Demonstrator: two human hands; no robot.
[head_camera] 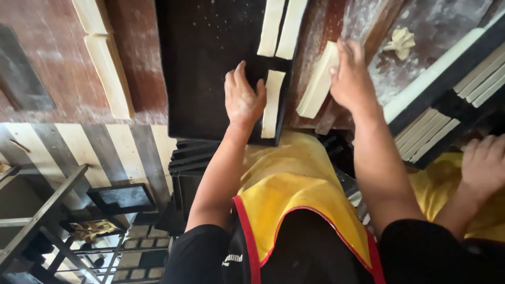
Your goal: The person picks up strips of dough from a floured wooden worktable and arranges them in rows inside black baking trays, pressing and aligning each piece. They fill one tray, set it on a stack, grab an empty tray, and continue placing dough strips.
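Three dough strips lie on the black tray, kept to its right side, leaving room. The left hand rests flat and spread beside the nearest strip, seemingly squaring it. The right hand grips a stack of strips on the floured table.

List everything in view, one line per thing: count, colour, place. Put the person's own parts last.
baking tray: one, black, centre top, on the floured table.
dough strips on the tray: three, pale cream, along its right side.
dough strip stack: one, cream, right of the tray.
dough strips on the table: two, cream, upper left.
dough scrap: one, cream, upper right.
loaded trays: stacked, black, far right.
empty trays: stacked, black, below the table edge.
co-worker's hand: one, right edge.
apron: yellow, red trim.
left hand: on the tray, touching a strip.
right hand: on the stack.
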